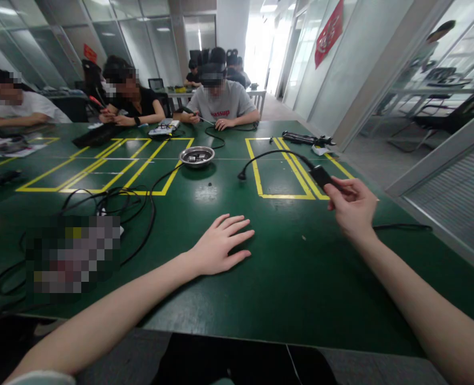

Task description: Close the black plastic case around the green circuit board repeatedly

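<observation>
My right hand point(355, 206) is raised over the right side of the table, its thumb and fingers pinching a small black box on a cord point(320, 175). From the far end of the box the black cord point(279, 152) arches left to a knob-like end near the yellow tape; what that end is I cannot make out. Black cord point(403, 228) also lies on the table just right of my wrist. Palm down and fingers spread, my left hand point(223, 245) rests on the green table point(277, 299) with nothing in it.
A steel bowl point(197, 157) with small metal parts stands mid-table. At left, looped black cable point(152, 214) surrounds a pixelated object point(74, 254). A black tool point(307, 139) lies at the back right. Across the table a person point(220, 104) works with a handheld tool; others sit further left.
</observation>
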`<state>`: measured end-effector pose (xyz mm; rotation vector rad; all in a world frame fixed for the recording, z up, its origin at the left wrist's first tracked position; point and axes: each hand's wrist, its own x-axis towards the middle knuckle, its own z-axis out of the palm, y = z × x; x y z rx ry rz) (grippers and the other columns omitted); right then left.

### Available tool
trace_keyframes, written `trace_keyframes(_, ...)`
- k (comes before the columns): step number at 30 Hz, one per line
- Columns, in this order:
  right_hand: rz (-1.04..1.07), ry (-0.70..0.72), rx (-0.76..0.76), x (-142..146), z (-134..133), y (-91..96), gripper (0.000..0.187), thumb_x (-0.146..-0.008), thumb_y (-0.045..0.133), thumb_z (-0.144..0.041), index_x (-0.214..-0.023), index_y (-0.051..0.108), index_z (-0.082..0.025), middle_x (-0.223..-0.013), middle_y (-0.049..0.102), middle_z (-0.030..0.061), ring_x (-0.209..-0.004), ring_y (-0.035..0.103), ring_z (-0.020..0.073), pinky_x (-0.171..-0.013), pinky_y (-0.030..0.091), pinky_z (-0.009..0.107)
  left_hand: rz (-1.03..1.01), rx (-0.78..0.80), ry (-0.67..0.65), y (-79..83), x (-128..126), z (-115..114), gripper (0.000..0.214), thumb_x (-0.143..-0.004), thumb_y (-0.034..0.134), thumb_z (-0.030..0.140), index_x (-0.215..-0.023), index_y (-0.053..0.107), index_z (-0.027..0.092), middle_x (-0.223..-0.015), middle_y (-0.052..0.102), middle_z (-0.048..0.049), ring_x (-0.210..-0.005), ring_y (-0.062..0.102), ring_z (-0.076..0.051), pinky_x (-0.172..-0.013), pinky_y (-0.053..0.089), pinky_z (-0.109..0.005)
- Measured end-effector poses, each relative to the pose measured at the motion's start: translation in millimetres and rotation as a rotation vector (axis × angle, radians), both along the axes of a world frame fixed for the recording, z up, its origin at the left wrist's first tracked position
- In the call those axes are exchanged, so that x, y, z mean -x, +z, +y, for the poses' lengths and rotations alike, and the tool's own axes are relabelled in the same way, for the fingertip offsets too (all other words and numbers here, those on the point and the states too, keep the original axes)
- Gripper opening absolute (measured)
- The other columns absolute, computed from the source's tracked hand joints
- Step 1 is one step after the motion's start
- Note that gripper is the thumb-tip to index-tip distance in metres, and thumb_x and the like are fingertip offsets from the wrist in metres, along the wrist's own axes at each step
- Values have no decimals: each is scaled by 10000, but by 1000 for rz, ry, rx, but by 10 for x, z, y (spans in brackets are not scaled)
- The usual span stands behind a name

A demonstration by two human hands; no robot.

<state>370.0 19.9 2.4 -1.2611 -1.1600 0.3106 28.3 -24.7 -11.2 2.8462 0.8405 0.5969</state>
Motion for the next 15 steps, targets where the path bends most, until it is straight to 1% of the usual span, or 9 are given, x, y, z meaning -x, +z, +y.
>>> trace_keyframes(2,25,-125,-80,-161,50,7,344,-728,759,-513,-837,567,-250,-1017,733,128,-458,483,118,-412,384,301,16,45,-7,-24,-2,2,435,-1034,591,419,-1402,636,191,-1532,584,-146,-1459,506,-295,-1231,374,-562)
trace_keyframes(4,16,-203,-83,-300,88,-6,345,-734,751,-515,-855,571,-246,-1013,726,146,-477,499,130,-425,388,309,32,73,-10,-35,5,5,425,-1029,601,409,-1401,640,207,-1533,584,-139,-1444,524,-289,-1205,415,-538)
trace_keyframes(7,-12,-266,-15,-451,153,-70,362,-707,736,-525,-847,574,-233,-965,724,136,-517,537,149,-462,413,308,51,77,-14,-36,23,7,405,-1029,602,403,-1388,653,224,-1521,593,-140,-1434,536,-294,-1174,453,-523)
trace_keyframes(9,-26,-289,25,-510,200,-130,360,-675,727,-516,-815,570,-224,-927,726,119,-544,559,160,-487,428,304,47,72,-16,-37,34,9,398,-1031,599,396,-1383,658,221,-1515,599,-144,-1431,539,-299,-1167,458,-529)
trace_keyframes(11,-61,-307,89,-541,238,-186,332,-672,710,-492,-804,577,-217,-926,737,110,-593,594,179,-524,453,305,40,73,-18,-40,40,12,396,-1029,603,387,-1376,663,207,-1508,603,-154,-1427,542,-306,-1166,458,-539)
trace_keyframes(13,-118,-331,169,-553,260,-226,294,-684,695,-456,-813,594,-212,-943,748,112,-667,638,206,-595,494,324,46,72,-22,-43,43,16,402,-1027,606,383,-1376,662,191,-1505,603,-165,-1423,548,-310,-1167,457,-544)
trace_keyframes(15,-180,-360,243,-560,266,-248,261,-697,694,-421,-827,611,-210,-943,751,119,-753,677,240,-702,531,365,57,67,-22,-44,44,18,405,-1027,608,381,-1383,657,193,-1511,599,-164,-1421,551,-310,-1168,458,-544)
